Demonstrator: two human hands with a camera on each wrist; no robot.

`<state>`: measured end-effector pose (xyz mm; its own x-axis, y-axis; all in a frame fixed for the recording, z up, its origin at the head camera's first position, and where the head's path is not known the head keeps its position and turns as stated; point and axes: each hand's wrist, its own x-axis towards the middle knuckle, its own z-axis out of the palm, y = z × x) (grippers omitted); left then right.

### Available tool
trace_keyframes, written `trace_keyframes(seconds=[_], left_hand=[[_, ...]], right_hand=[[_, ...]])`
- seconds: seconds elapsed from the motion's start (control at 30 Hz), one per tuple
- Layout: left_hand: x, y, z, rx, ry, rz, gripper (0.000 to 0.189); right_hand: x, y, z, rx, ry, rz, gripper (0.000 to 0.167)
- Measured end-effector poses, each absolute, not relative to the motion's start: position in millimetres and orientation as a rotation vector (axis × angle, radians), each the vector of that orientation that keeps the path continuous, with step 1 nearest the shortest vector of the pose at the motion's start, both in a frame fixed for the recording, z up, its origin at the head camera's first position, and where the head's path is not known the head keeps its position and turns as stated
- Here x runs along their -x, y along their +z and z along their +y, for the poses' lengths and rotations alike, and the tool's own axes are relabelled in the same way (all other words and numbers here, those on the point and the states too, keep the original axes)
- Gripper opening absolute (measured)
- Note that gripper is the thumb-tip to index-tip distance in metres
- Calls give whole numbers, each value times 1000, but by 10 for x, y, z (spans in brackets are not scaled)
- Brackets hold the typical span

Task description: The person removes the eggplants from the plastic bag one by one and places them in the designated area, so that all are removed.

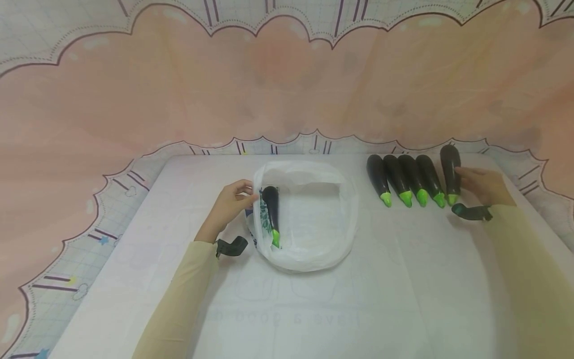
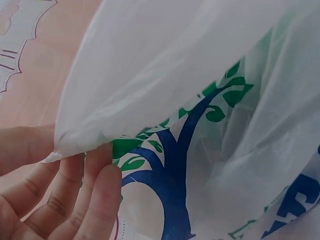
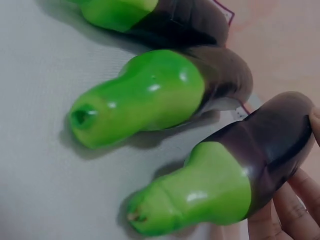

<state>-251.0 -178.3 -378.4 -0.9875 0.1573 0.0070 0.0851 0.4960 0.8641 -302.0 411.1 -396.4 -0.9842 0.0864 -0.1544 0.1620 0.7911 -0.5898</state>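
Observation:
A white plastic bag [image 1: 309, 262] stands with its mouth folded wide, and one dark eggplant [image 1: 272, 212] with a green stem lies inside along its left wall. My left hand [image 1: 230, 204] pinches the bag's left rim; the left wrist view shows the thumb above the plastic edge and fingers beneath, beside a printed blue and green tree [image 2: 172, 170]. Over at the right, my right hand [image 1: 486, 185] holds the rightmost eggplant [image 1: 450, 174] by its dark body. In the right wrist view the fingers [image 3: 287, 210] curl under this eggplant, and its green stem end points toward the camera.
Several more eggplants, among them a leftmost one [image 1: 378, 174], lie side by side just left of the held one, stems toward me. A white cloth [image 1: 381, 299] covers the table. Behind it hangs a peach backdrop [image 1: 215, 89] with a scalloped border.

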Motion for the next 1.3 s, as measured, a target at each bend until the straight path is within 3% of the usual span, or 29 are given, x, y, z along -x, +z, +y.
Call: trace_keyframes(seconds=[0.23,0.47,0.63,1.03,1.3], left_hand=[[2503,-3774,-1772,-214,1529,2650,31],[2498,-3768,-1767,-207,1524,2651,31],[2495,-3767,-1766,-195,1517,2648,32],[2506,-3776,-1759,-210,1537,2645,30],[2503,-3769,-1758,-210,1531,2646,30]], right_hand=[[3068,-3982,4063,-288,-1164,2783,86],[3060,-3980,4047,-249,-1170,2834,62],[3061,-3994,4011,-286,-1195,2798,79],[3043,-4031,4109,-270,-1106,2785,88],[3020,-3993,4199,-189,-996,2794,84]])
